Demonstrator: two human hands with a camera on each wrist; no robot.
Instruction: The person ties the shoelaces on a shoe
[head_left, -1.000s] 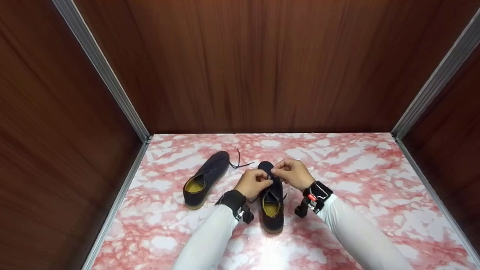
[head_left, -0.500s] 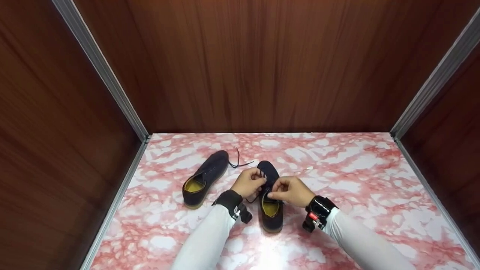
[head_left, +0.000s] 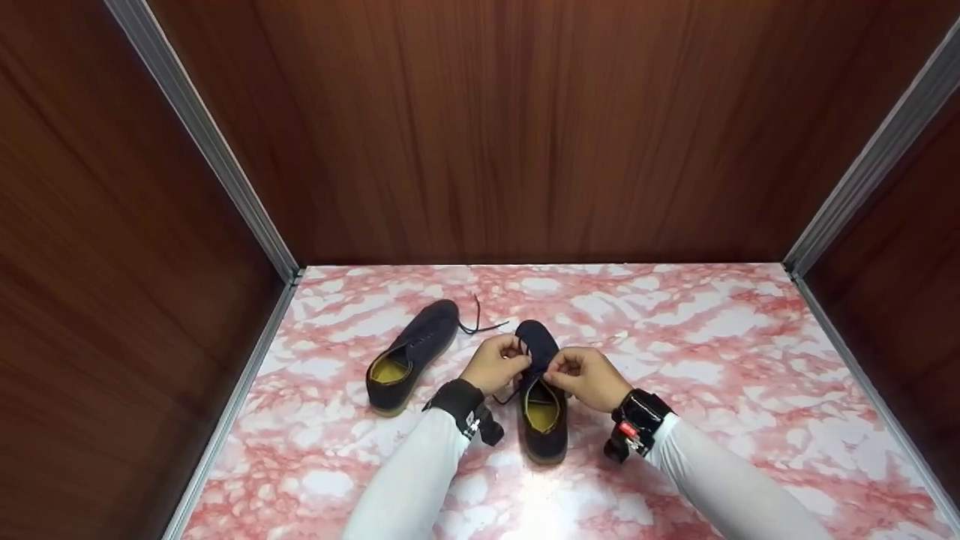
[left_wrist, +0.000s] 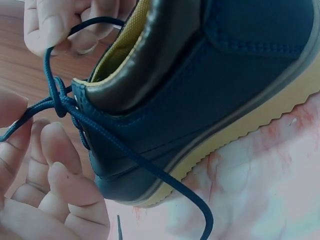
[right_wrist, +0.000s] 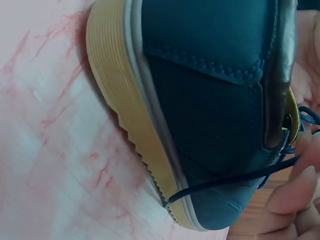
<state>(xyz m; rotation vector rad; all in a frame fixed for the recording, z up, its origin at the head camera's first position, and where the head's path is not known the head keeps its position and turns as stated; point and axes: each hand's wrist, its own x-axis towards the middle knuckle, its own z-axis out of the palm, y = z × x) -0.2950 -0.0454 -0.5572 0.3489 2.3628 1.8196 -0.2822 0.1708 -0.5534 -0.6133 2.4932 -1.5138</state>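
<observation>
A dark blue shoe (head_left: 541, 401) with a yellow lining and tan sole (right_wrist: 125, 125) stands on the pink marble surface (head_left: 712, 360), heel toward me. Both hands meet over its lacing. My left hand (head_left: 514, 358) pinches one end of the dark blue shoelace (left_wrist: 125, 150) on the shoe's left side. My right hand (head_left: 559, 373) pinches the other strand on the right side. In the left wrist view the lace crosses in a knot (left_wrist: 59, 102) at the eyelets, with the right hand's fingers (left_wrist: 60, 25) holding a loop above. A loose lace end (right_wrist: 235, 179) trails over the sole.
The second dark blue shoe (head_left: 411, 354) lies angled to the left, its untied lace (head_left: 480, 324) spread on the marble. Brown wood walls (head_left: 525, 127) with metal corner strips (head_left: 202, 142) close in the back and both sides.
My right hand has come back from over the shoe's toe toward me, drawing its strand along, and now sits close to the left hand. The left hand has barely shifted.
</observation>
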